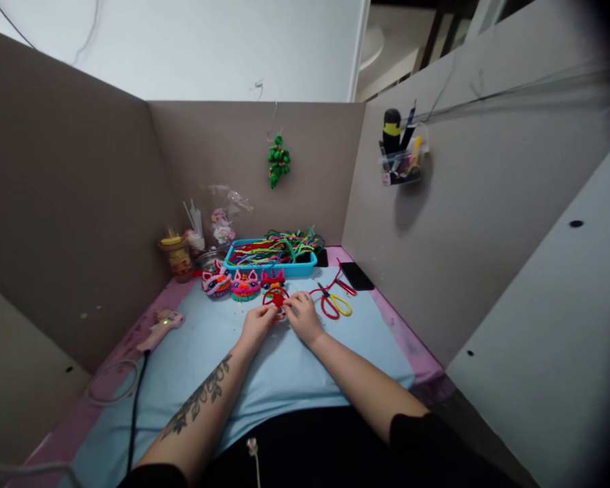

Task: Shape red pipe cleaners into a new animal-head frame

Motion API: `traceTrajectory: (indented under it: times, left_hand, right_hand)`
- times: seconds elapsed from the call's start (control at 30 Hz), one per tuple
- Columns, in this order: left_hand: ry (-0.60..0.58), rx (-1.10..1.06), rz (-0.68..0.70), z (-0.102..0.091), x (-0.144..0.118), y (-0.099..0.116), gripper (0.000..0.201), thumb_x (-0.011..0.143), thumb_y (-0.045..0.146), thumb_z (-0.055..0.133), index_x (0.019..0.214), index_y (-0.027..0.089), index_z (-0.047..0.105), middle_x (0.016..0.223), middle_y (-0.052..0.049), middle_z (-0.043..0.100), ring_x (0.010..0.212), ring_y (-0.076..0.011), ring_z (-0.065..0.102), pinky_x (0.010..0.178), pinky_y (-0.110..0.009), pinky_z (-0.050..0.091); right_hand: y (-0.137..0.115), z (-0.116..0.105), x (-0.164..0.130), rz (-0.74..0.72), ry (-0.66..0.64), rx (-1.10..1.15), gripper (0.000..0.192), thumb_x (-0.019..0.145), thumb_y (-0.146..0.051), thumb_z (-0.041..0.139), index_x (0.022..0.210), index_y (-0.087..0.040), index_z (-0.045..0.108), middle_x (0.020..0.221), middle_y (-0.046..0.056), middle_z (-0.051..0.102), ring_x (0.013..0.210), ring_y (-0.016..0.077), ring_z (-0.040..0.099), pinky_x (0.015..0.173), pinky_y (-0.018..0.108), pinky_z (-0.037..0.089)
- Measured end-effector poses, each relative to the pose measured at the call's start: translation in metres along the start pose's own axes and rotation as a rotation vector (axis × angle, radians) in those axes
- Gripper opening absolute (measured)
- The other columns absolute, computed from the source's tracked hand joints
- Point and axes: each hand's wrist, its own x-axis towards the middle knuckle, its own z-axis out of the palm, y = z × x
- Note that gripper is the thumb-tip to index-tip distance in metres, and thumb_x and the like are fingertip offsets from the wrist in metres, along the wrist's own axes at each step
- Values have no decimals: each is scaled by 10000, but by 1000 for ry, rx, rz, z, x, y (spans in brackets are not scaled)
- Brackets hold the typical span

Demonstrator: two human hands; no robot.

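In the middle of the blue cloth, my left hand pinches the lower left side of a red pipe cleaner piece, bent into loops. From the right, my right hand has its fingers closed on the same piece. Fingertips cover part of it. Just beyond sit fuzzy animal-face figures: a white-and-red one, a pink one and a red one. To the right of my right hand lie scissors with one red and one yellow handle, beside a red strand.
A blue tray of colourful pipe cleaners stands behind. A pink glue gun with a black cord lies left. A phone rests at right. Partition walls surround the table; a small bin of tools and a green ornament hang there.
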Motion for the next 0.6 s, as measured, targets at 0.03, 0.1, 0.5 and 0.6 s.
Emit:
traceTrajectory:
  times: [0.03, 0.1, 0.5, 0.6]
  left_hand:
    - [2, -14, -5, 0, 0, 0, 273, 594, 358, 705, 716, 114, 681, 682, -54, 682, 655, -190, 651, 577, -257, 484]
    - [10, -25, -8, 1, -1, 2, 308, 585, 376, 714, 747, 117, 675, 670, -49, 677, 635, -186, 648, 535, -242, 468]
    - [34, 117, 100, -3, -3, 1, 321, 666, 446, 654, 704, 129, 618, 419, 35, 532, 332, -57, 355, 364, -178, 226]
    - [32, 107, 86, -4, -2, 1, 337, 668, 465, 647, 728, 134, 625, 439, 26, 551, 337, -65, 366, 370, -185, 229]
  right_hand:
    - [0, 0, 0, 4, 0, -7, 137, 830, -212, 528, 828, -198, 664, 824, 54, 566, 875, 196, 473, 823, 334, 391]
    - [-1, 0, 0, -1, -11, -22, 142, 832, -212, 524, 828, -204, 666, 825, 53, 566, 880, 196, 472, 826, 334, 387]
    - [-7, 2, -3, -57, -28, -49, 153, 849, -244, 512, 853, -216, 662, 833, 56, 575, 886, 201, 468, 831, 349, 376]
    - [-6, 2, -2, -30, -16, -32, 146, 842, -248, 521, 881, -213, 657, 849, 56, 582, 898, 200, 476, 838, 350, 381]
